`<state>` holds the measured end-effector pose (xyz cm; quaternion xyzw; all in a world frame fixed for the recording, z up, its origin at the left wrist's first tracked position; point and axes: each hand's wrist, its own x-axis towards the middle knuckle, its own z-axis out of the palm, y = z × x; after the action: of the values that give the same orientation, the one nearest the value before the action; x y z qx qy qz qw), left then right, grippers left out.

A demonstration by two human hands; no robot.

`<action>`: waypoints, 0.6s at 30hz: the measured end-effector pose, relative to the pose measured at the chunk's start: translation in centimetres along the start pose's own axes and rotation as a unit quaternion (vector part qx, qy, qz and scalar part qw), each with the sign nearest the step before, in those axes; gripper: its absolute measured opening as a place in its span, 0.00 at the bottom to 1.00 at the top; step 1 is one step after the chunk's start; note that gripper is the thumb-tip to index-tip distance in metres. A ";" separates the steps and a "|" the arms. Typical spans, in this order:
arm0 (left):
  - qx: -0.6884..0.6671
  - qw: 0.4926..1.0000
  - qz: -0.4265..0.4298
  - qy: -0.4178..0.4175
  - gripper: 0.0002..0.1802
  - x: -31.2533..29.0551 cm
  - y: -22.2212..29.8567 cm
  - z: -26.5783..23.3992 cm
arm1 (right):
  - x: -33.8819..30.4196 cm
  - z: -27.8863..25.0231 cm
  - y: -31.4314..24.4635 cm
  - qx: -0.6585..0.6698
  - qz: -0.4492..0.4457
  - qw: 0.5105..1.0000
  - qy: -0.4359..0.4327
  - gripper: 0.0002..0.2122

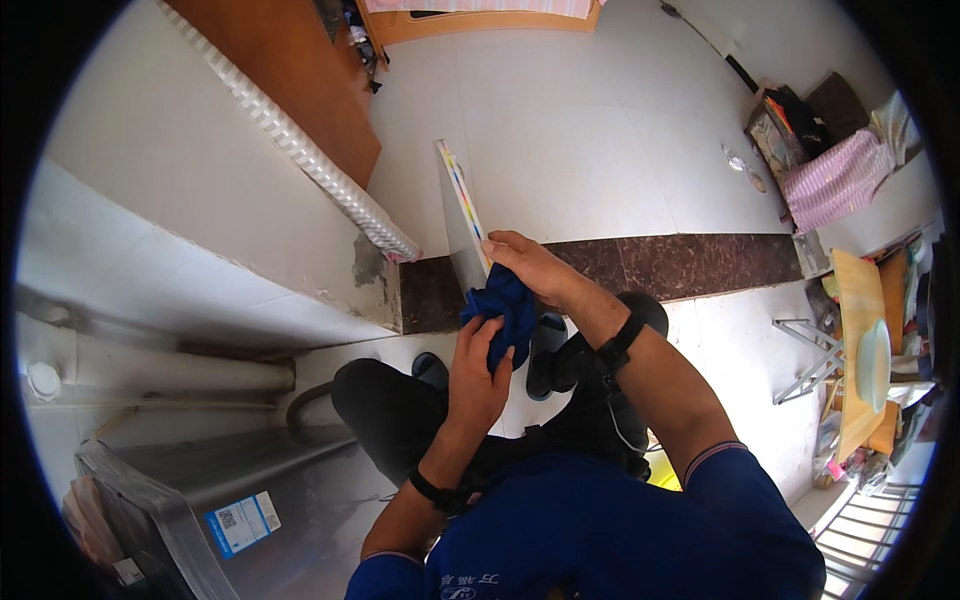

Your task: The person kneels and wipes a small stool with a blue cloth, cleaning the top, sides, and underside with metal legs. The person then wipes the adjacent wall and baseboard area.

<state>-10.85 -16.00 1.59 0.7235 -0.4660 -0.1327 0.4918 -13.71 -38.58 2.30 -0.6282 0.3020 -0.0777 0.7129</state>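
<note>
A thin, flat panel (463,200) with coloured marks along its white edge stands out ahead of me, nearly edge-on. My right hand (535,268) is closed round its near end, fingers and thumb at the edge. A crumpled dark blue cloth (503,305) hangs over the near end, just below the right hand. My left hand (478,372) grips this cloth from the near side with bent fingers. The cloth hides the panel's lower part, so I cannot tell how far it reaches.
A dark stone threshold (700,265) crosses the floor ahead. To the left are a wall end (330,265) and a grey plastic-covered box (240,490). On the right stand a folding table (850,340) with a pale oval dish (874,365) and a pink striped cloth (838,183).
</note>
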 end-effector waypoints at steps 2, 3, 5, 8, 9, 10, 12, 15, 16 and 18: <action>-0.050 0.998 -0.021 0.012 0.26 -0.4 -1.2 0.5 | 0.3 0.6 0.2 -0.087 -0.021 0.995 0.049 0.32; -0.085 0.996 -0.030 0.019 0.26 -0.4 -1.8 0.7 | 0.6 0.9 0.2 -0.130 -0.033 0.990 0.049 0.31; -0.087 0.992 -0.091 0.012 0.24 -0.8 -3.0 1.3 | 1.1 1.1 0.1 -0.214 -0.043 0.975 0.053 0.29; -0.135 0.977 -0.158 0.038 0.22 -1.2 -4.1 2.0 | 1.3 0.7 0.2 -0.273 -0.031 0.960 0.059 0.25; -0.153 0.970 -0.181 0.053 0.21 -1.0 -4.3 2.3 | 1.2 0.6 0.2 -0.286 -0.022 0.956 0.058 0.24; -0.187 0.962 -0.183 0.075 0.21 -0.6 -4.5 2.5 | 1.1 0.5 0.1 -0.277 -0.030 0.959 0.054 0.23; -0.246 0.941 -0.196 0.126 0.21 1.0 -4.7 2.8 | 0.7 0.5 0.0 -0.258 -0.040 0.964 0.048 0.23; -0.269 0.893 -0.263 0.249 0.23 4.5 -4.9 2.1 | -0.1 0.8 -0.5 -0.176 -0.056 0.983 0.011 0.24; -0.368 0.855 -0.239 0.276 0.24 5.9 -5.0 1.6 | -0.3 0.8 -0.6 -0.164 -0.024 0.986 0.011 0.25; -0.528 0.752 -0.234 0.318 0.26 8.1 -4.8 0.5 | -0.7 1.2 -0.5 -0.123 0.045 0.991 0.008 0.25</action>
<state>-4.29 -22.39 -0.49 0.4351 0.0457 -0.2308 0.8691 -13.50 -37.36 3.04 -0.6960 0.3431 -0.0134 0.6307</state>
